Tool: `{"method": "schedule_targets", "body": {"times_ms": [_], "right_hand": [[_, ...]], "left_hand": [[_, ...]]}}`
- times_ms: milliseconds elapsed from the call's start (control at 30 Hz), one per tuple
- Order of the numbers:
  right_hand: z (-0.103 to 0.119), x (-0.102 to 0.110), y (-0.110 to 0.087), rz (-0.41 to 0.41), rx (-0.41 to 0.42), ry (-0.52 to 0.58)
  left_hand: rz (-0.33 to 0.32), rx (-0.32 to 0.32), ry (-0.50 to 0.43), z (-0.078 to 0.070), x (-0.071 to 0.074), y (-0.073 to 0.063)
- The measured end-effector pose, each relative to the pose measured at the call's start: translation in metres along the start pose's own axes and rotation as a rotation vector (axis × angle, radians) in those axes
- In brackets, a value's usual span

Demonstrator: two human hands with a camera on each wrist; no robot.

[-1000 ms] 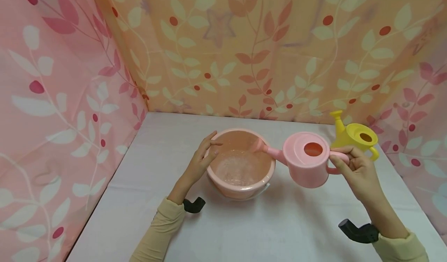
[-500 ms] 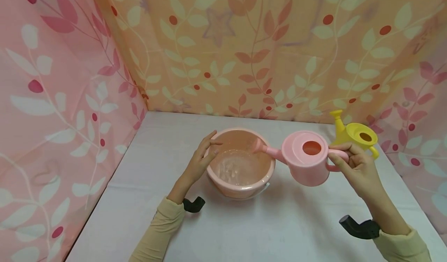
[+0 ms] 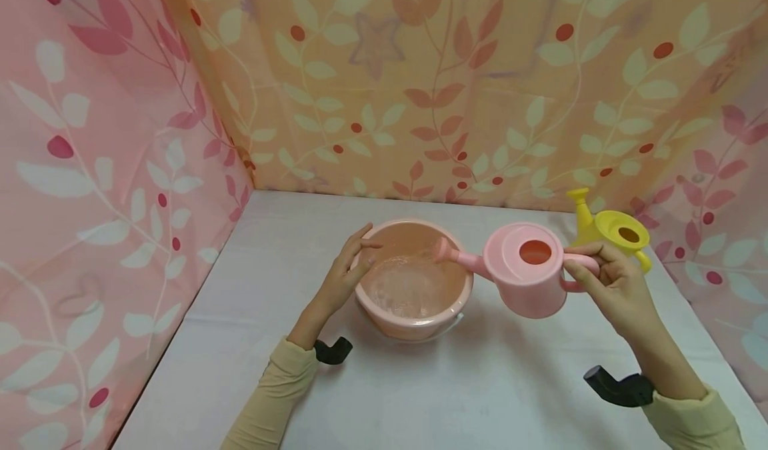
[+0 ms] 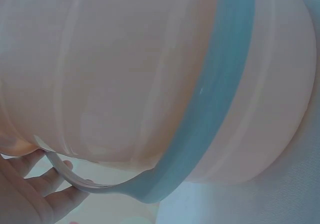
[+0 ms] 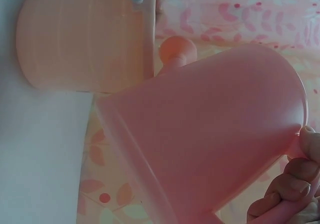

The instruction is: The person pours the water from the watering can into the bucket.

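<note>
My right hand [image 3: 612,287] grips the handle of a pink watering can [image 3: 528,283], held above the table. The can's spout tips left, its rose [image 3: 444,250] hanging over the inside of a pale pink bucket [image 3: 414,320]. Water [image 3: 408,287] with a rippled surface lies in the bucket, which stands upright on the table. At the bucket's left rim rests my left hand [image 3: 345,273], its fingers fairly straight. In the left wrist view its fingers [image 4: 67,199] touch the bucket's grey-blue handle [image 4: 200,119] near the rim, from outside.
A yellow watering can [image 3: 612,230] stands at the back right, partly behind my right hand. White cloth [image 3: 450,397] covers the table. Floral curtains [image 3: 384,103] enclose the back and both sides.
The pink watering can and my right hand have risen very slightly. The water's surface in the bucket has shifted in pattern. My left hand stays in place.
</note>
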State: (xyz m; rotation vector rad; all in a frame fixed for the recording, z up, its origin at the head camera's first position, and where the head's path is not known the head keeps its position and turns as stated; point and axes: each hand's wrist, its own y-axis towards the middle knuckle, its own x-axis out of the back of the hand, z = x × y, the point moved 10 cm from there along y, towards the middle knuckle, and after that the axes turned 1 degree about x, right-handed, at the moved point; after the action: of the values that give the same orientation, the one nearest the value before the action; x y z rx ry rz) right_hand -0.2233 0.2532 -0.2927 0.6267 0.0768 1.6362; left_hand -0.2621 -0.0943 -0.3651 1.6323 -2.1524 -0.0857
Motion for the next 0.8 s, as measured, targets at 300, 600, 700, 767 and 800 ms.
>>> {"method": "schedule_targets", "body": {"times_ms": [300,600,700,767,800], "right_hand": [[0.0024,0.0014,0.0021,-0.004,0.015,-0.094],[0.0006,0.0019,0.0028,-0.001,0.003,-0.098],[-0.0004,0.0022,0.0016,-0.004,-0.004,-0.105],[-0.0008,0.0023,0.0010,-0.004,-0.008,-0.104],[-0.0009,0.0024,0.0008,-0.004,-0.009,-0.104]], "left_hand": [[-0.005,-0.009,-0.004,0.0013,-0.0004,0.0009],[-0.006,-0.002,-0.007,0.0025,-0.0010,0.0009],[-0.002,-0.002,-0.008,0.0026,-0.0016,0.0011],[-0.003,-0.002,-0.008,0.0027,-0.0016,0.0010],[-0.004,-0.003,-0.008,0.0028,-0.0015,0.0011]]}}
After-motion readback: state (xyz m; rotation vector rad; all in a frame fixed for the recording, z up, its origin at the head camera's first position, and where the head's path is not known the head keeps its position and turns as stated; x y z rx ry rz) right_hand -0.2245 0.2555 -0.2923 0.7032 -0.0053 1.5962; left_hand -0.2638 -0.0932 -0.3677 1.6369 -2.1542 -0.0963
